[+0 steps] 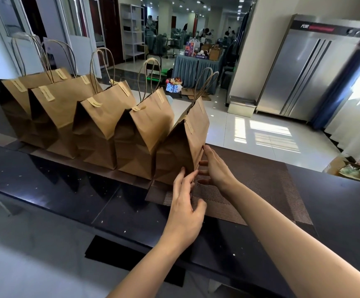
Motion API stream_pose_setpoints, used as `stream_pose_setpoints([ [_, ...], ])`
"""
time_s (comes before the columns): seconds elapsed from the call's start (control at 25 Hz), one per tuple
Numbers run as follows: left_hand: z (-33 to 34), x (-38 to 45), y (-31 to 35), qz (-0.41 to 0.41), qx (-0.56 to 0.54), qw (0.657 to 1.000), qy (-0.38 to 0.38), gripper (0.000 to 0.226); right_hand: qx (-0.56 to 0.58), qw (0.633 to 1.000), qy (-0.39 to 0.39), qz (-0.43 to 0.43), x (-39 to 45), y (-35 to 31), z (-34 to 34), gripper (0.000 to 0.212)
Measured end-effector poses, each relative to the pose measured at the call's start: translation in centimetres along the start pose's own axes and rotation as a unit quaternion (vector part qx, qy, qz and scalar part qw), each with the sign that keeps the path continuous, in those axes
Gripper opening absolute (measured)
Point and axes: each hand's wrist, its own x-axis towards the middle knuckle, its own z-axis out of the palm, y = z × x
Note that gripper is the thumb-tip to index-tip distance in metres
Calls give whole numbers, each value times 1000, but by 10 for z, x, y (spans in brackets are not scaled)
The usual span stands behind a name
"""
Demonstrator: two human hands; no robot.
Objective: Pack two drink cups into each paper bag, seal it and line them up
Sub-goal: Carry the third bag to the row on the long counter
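Five paper bags [101, 125] in a row on the counter [45, 190], rightmost bag [185, 143] on a placemat [250, 186] (seemingly tilted)

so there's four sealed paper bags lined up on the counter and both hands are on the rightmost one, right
Not four: the head view shows five sealed paper bags in the row on the counter. The rest holds: the left hand and right hand both touch the rightmost paper bag at its near corner.

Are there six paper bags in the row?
No, five paper bags stand in the row, and both hands touch the nearest one.
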Motion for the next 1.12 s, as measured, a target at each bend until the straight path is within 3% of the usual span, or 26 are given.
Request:
stream_pose_setpoints([
  [0.44,1,-15,12,-8,9,1000,-4,62,-1,1000,16,3,-21,2,-22,53],
  [1.12,56,-100,80,41,33,980,-191,51,18,991,131,-8,-181,16,-150,60],
])
